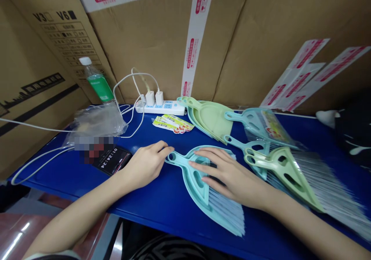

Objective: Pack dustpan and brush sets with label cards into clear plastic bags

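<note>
A light blue hand brush (203, 186) lies in a matching dustpan on the blue table (162, 206), handle pointing left, grey bristles toward me. My left hand (145, 163) pinches the ringed end of the brush handle with thumb and fingers. My right hand (228, 175) rests flat on the brush body, fingers stretched out and pressing down. Just right lies a green brush (290, 175) with long grey bristles.
A stack of green dustpans (211, 117) and bagged blue brush sets (261, 124) lie behind. Label cards (172, 123), a white power strip (162, 106) with chargers, a water bottle (97, 82), a plastic bag (95, 122) and a phone (113, 160) sit at the left. Cardboard boxes wall the back.
</note>
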Available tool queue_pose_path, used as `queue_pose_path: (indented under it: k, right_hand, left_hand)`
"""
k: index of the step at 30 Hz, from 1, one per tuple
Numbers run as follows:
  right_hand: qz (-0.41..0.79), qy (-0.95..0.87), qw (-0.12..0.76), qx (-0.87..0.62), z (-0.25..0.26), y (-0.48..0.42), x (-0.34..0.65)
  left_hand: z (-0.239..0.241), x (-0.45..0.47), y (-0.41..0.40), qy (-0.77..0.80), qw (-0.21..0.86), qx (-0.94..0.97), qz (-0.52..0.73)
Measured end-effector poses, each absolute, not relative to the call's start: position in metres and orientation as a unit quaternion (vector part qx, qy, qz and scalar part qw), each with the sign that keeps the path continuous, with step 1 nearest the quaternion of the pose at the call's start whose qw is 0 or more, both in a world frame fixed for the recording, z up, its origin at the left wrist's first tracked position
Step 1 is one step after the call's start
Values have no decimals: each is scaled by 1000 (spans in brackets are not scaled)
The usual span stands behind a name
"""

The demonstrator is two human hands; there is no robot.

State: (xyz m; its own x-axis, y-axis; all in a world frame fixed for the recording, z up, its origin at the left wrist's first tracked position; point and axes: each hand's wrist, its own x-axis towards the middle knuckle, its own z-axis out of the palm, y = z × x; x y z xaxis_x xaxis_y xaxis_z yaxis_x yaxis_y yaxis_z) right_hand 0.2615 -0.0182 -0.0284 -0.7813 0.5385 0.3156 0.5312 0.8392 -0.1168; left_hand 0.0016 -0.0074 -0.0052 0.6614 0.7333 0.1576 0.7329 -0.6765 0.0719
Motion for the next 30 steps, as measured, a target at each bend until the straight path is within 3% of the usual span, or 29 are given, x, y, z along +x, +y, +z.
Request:
queue_pose_path:
  k: [12, 19, 30]
  right_hand:
    - [-1, -942, 158, -295, -39, -17, 256]
    - [52, -942, 120, -310, -33, -17, 265]
    - [111, -939, 90, -314, -35, -18, 268]
  left_hand:
    - [-3, 3, -7, 401, -37, 913, 72]
    - [0, 1, -7, 393, -33, 915, 84]
    - [-2, 0, -5, 423, 94, 897, 84]
